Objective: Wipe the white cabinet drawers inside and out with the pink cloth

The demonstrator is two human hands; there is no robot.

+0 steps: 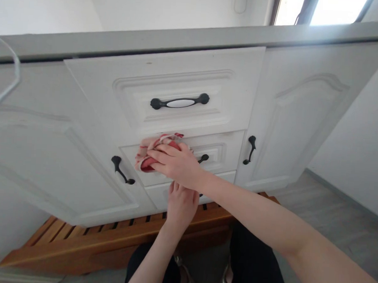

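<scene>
A crumpled red and cream cloth (149,150) is bunched under the fingers of my right hand (180,162), which presses it against the white middle drawer (232,154) at its left part. The dark handle (203,158) of that drawer pokes out to the right of this hand. Just below, my left hand (183,204) is closed in front of the bottom drawer (156,194). The end of the bottom drawer's handle (200,195) shows beside it; the rest is covered by the hand. My right wrist partly overlaps the left fingers.
Above is a wider top drawer (133,109) with a dark and white handle (180,103). Cupboard doors (304,109) flank the drawers, with dark handles (122,170). A slatted wooden bench (107,249) stands at the cabinet's foot. A white cable (13,79) hangs at the left.
</scene>
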